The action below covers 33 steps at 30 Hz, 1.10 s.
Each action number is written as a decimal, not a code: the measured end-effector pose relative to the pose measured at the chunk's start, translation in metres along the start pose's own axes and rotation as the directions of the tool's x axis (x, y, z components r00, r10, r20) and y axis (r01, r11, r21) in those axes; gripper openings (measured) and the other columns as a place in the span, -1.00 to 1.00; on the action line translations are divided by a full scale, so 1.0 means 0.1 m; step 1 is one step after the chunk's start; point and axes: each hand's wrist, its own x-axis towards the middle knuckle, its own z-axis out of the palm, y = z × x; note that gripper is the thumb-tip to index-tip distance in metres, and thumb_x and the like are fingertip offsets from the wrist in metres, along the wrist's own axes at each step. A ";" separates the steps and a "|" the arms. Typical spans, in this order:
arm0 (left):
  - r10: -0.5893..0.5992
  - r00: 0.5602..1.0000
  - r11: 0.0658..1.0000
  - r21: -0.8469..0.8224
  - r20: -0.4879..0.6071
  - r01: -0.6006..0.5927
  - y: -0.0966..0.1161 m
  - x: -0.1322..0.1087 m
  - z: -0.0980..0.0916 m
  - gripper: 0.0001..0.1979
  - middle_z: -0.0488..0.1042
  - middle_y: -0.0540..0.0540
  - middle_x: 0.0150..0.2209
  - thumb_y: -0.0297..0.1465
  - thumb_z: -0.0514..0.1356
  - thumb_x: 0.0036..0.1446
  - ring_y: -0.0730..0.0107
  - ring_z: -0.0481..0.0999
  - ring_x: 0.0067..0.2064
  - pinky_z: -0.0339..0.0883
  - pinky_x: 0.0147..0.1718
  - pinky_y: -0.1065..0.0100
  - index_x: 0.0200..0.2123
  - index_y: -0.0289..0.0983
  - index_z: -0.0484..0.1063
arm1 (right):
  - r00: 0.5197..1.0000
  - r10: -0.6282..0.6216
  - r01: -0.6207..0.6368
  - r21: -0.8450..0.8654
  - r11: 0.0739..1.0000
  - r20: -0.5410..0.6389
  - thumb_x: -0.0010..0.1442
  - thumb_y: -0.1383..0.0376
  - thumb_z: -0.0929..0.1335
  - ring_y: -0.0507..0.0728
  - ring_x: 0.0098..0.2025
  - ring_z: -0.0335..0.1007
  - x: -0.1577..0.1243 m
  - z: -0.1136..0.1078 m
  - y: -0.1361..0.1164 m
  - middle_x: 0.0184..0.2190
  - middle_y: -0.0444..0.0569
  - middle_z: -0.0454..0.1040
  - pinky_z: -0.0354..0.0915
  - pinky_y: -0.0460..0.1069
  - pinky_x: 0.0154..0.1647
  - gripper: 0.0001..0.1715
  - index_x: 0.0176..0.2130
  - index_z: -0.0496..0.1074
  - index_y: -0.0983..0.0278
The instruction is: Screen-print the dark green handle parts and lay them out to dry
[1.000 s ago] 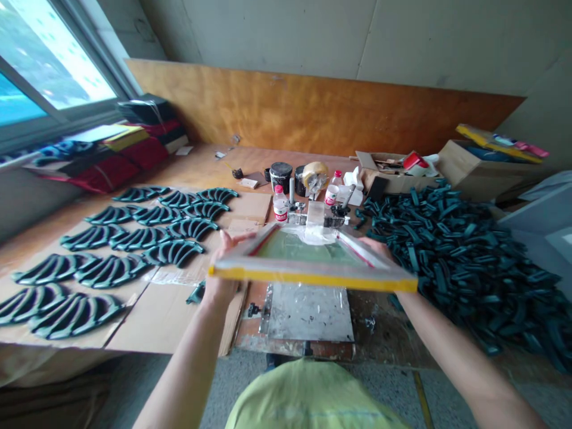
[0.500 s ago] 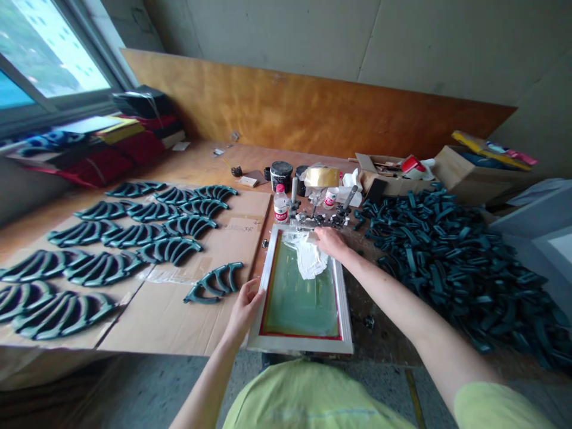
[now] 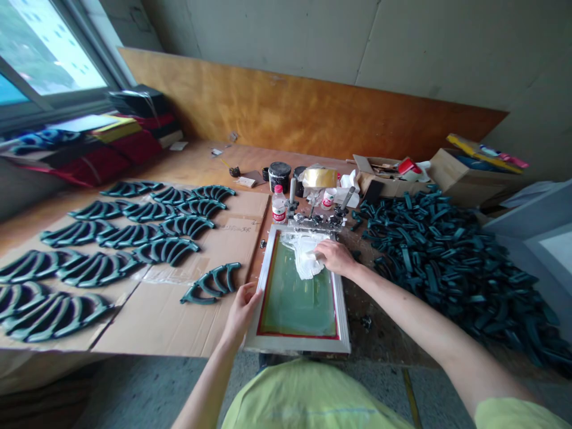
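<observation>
On the tabletop (image 3: 201, 168), a framed screen (image 3: 297, 304) lies flat, lowered within the last second, apparently giving the work a steady surface. The left hand (image 3: 243, 302) touches its left rail (image 3: 268, 262), hold unclear; the right hand (image 3: 336, 257), now drawn nearer over white paste (image 3: 306, 268), has its grip clamped on what seems a pale scraper (image 3: 318, 255).

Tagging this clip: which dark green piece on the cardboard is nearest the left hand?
The lone piece beside the left hand; the others lie in rows farther away.

Daylight from window (image 3: 49, 50) at left; grey wall (image 3: 286, 36) dim; sheen on wooden board (image 3: 277, 110); outer edges stretched, soft
</observation>
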 end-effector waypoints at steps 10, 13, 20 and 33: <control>-0.037 0.999 0.999 -0.006 -0.022 0.037 0.26 -0.16 0.07 -0.35 0.57 -0.01 -0.39 -0.03 0.38 -0.14 0.34 0.54 -0.46 0.40 -0.45 0.36 -0.02 -0.21 0.33 | 0.999 0.003 0.001 0.086 0.996 -0.048 0.16 0.45 0.38 0.12 -0.19 0.41 -0.05 0.05 -0.05 -0.25 -0.05 0.52 0.33 -0.01 -0.16 -0.77 -0.17 0.49 0.21; -0.051 0.999 0.999 -0.008 -0.005 0.051 0.44 -0.24 0.08 -0.24 0.57 -0.01 -0.38 -0.03 0.39 -0.15 0.30 0.55 -0.45 0.39 -0.47 0.36 0.11 -0.18 0.31 | 0.979 0.194 -0.185 0.128 0.974 -0.065 0.10 0.41 0.45 0.12 -0.12 0.45 0.37 -0.10 0.08 -0.10 -0.05 0.52 0.34 -0.01 -0.08 -0.45 0.09 0.41 0.14; 0.067 0.997 0.996 -0.057 0.045 -0.064 1.10 -0.22 0.10 -0.39 0.59 -0.08 -0.30 0.14 0.19 0.00 0.21 0.57 -0.25 0.43 -0.35 0.33 -0.14 -0.25 0.54 | 0.834 0.468 -0.443 0.149 0.884 -0.292 0.22 0.24 0.38 0.16 -0.14 0.46 0.44 -0.49 0.58 -0.11 0.04 0.52 0.33 0.03 -0.08 -0.46 0.18 0.34 0.21; 0.382 0.924 0.904 -0.199 -0.020 -0.378 1.83 0.07 0.67 -0.54 0.56 -0.06 -0.29 0.04 0.08 0.18 0.45 0.50 -0.37 0.32 -0.49 0.48 -0.07 -0.16 0.41 | 0.938 0.342 -0.345 0.140 0.928 0.051 0.19 0.31 0.40 0.14 -0.06 0.35 -0.40 0.49 0.14 -0.14 -0.02 0.45 0.23 0.01 -0.02 -0.72 -0.06 0.46 0.19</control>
